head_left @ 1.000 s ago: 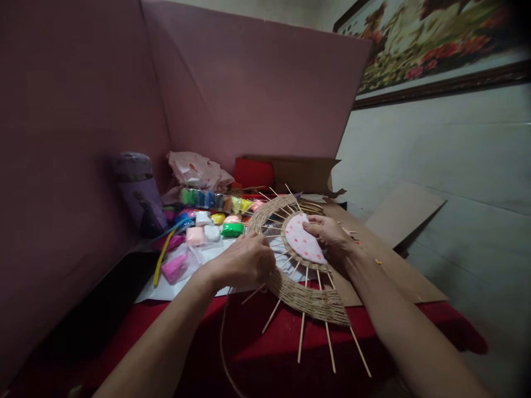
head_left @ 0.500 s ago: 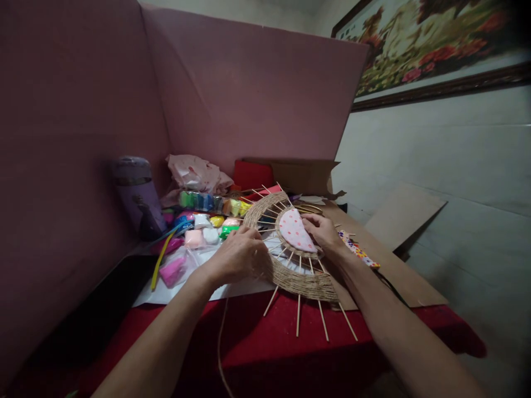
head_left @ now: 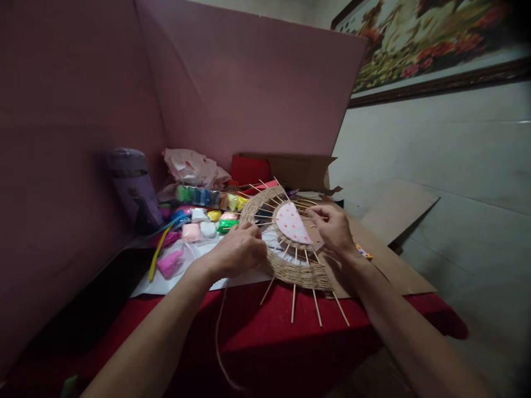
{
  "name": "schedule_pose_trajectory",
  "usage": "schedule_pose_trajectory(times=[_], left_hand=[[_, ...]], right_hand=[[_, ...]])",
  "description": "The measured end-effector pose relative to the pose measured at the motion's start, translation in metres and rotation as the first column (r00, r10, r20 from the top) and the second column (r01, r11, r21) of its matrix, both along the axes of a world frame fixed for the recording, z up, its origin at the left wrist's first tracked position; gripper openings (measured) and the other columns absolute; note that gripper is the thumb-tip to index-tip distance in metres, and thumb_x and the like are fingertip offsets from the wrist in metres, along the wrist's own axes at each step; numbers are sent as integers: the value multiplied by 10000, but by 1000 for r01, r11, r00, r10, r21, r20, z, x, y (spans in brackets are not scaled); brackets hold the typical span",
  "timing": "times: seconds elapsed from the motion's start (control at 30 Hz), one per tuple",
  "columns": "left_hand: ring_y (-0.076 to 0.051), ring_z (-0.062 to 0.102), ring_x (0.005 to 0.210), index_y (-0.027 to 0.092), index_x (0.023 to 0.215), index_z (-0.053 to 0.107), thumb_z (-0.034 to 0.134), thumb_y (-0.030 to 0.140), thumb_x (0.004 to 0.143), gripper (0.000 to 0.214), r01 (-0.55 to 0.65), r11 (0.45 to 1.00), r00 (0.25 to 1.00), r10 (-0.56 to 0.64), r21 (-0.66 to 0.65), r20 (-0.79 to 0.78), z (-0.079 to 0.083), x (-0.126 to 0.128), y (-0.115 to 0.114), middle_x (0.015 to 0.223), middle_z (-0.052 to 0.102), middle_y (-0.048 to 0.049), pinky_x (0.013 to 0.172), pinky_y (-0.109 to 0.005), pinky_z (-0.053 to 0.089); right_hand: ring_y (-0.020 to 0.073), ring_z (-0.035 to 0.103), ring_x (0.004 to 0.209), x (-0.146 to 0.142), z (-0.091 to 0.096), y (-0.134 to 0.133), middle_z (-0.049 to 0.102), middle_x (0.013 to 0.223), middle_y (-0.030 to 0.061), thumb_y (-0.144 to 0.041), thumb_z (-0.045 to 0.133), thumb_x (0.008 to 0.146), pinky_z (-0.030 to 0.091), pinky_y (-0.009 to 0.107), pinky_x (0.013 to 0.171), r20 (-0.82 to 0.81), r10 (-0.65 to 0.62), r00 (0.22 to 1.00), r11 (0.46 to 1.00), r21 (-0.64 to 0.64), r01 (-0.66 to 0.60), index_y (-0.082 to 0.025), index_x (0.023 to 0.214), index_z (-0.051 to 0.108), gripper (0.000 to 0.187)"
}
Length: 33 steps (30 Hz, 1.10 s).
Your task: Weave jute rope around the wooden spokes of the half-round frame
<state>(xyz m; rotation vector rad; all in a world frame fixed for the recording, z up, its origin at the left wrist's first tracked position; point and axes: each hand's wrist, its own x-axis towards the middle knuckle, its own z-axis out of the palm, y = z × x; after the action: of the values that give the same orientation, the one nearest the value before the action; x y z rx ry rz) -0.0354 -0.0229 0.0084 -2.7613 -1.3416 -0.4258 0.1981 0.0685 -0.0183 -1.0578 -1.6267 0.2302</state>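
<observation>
A round woven piece (head_left: 290, 270) of jute cord on radiating wooden sticks lies on the red table, with a pink dotted fabric centre (head_left: 292, 223). My left hand (head_left: 237, 251) rests closed on its left rim, pinching the jute cord (head_left: 219, 337) that trails off the table's front edge. My right hand (head_left: 335, 226) hovers at the right side of the fabric centre, fingers curled in a pinch near the sticks; what it holds is too small to make out.
Coloured clay packets (head_left: 207, 213) and a purple flask (head_left: 135, 190) sit at the left. Crumpled pink fabric (head_left: 193, 168) and a cardboard box (head_left: 302, 171) stand behind. A pink board (head_left: 249, 83) walls the back and left. Brown cardboard (head_left: 385, 265) lies at the right.
The woven piece has shifted left and away from me. My right hand lifted off the fabric centre to its right side. My left hand stayed on the left rim.
</observation>
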Motion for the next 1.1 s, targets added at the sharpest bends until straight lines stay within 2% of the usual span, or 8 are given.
schedule_pose_trajectory(times=[0.17,0.27,0.4,0.53,0.63,0.77,0.87,1.1], left_hand=[[-199,438,909,233,752,655,562,217,780,98,22,998,999,-20,51,-28,-3,0,-1,887,563,-39,777,-334,359],[-205,440,914,218,738,642,570,215,774,81,29,997,999,-27,65,-35,-5,1,0,888,564,-43,766,-332,358],[-204,441,902,208,713,632,566,187,767,88,29,997,999,-26,77,-42,-5,3,0,861,572,-42,754,-324,356],[-204,443,905,208,714,628,553,217,785,103,33,996,997,-27,89,-73,-4,3,-1,860,576,-41,747,-321,351],[-198,443,906,211,724,629,539,210,800,117,32,995,995,-22,99,-95,-5,4,-1,854,576,-35,780,-332,342],[-201,441,910,207,732,633,589,176,754,58,38,991,991,-21,132,-128,-5,4,-1,851,584,-31,804,-340,330],[-208,443,921,206,728,640,595,180,747,55,37,989,990,-16,143,-143,-5,5,-1,855,590,-35,804,-343,329],[-216,445,925,209,721,646,605,177,741,56,43,988,989,-22,145,-143,-5,4,0,853,595,-38,807,-354,322]], right_hand=[[186,581,759,34,4,-34,630,862,71,-417,519,793,449,293,657,100,-37,994,999,-35,40,-180,765,645,270],[186,583,734,60,2,-47,634,835,67,-436,503,796,451,294,668,168,-125,978,989,-58,136,-192,767,643,283],[209,589,730,92,-4,-49,641,835,90,-448,469,793,448,315,666,298,-240,924,955,-98,279,-184,786,659,325],[266,600,847,112,-15,-42,633,953,142,-430,428,812,445,354,721,543,-222,810,923,-151,355,-153,936,667,386],[305,582,947,118,-22,-39,625,1030,172,-473,421,816,431,381,777,676,-174,716,912,-164,376,-133,1059,630,467],[269,611,894,118,-25,-44,654,1024,114,-469,435,820,444,336,714,715,-79,695,925,-208,319,-198,1100,612,428],[263,615,880,116,-25,-47,667,998,92,-457,452,815,444,326,694,719,-91,689,930,-187,318,-226,1097,615,400],[293,581,963,107,-27,-36,614,1110,124,-525,500,771,426,354,743,741,-162,652,923,-120,365,-206,1193,530,529]])
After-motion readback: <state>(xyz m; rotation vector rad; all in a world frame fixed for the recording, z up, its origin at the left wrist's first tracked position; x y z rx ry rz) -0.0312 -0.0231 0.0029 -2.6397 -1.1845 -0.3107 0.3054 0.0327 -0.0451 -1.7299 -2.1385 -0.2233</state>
